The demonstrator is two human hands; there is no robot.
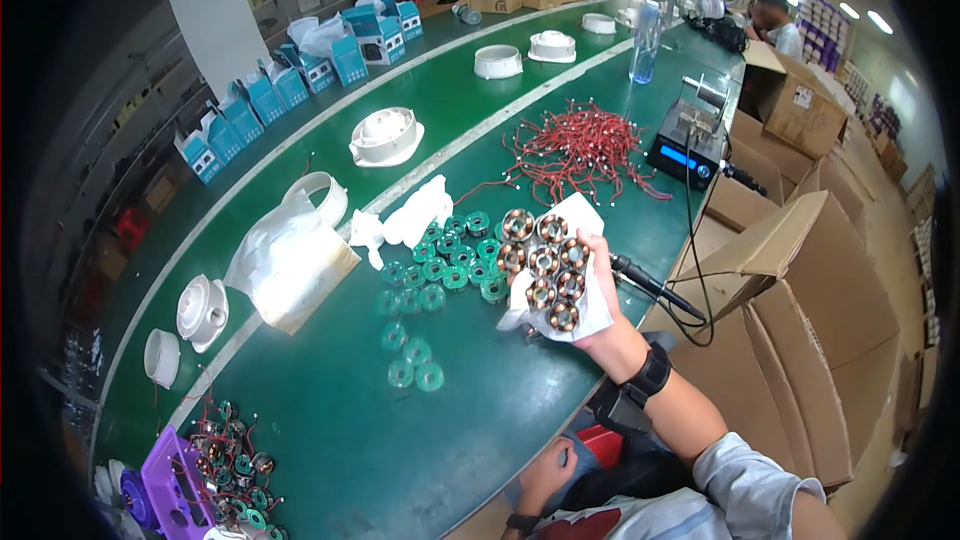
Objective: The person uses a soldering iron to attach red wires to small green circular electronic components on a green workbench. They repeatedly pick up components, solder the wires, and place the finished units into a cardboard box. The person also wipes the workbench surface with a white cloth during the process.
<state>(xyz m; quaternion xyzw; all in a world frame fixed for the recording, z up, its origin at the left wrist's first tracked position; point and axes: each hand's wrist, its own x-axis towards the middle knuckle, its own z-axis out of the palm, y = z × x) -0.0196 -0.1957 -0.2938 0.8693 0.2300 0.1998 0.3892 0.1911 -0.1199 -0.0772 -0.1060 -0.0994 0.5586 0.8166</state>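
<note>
My right hand point(598, 292) is closed on the edge of a white paper sheet point(588, 210), raised over the table's right part. Several round copper-wound motor coils point(543, 261) lie on this sheet in a cluster. To its left, round green-faced parts point(455, 278) with central holes sit in a group on the table, some reaching under the sheet's left side. Beyond the sheet is a tangled pile of red wires point(580, 148). My left hand point(548, 470) is low by my lap, below the table edge; its fingers are partly hidden.
A blue-lit soldering station point(685, 152) and its black-handled iron point(655, 287) are on the right. White round housings point(386, 136) stand along the green belt point(290, 155). Cardboard boxes point(800, 330) flank the table. A purple crate point(170, 480) with wired coils is at lower left.
</note>
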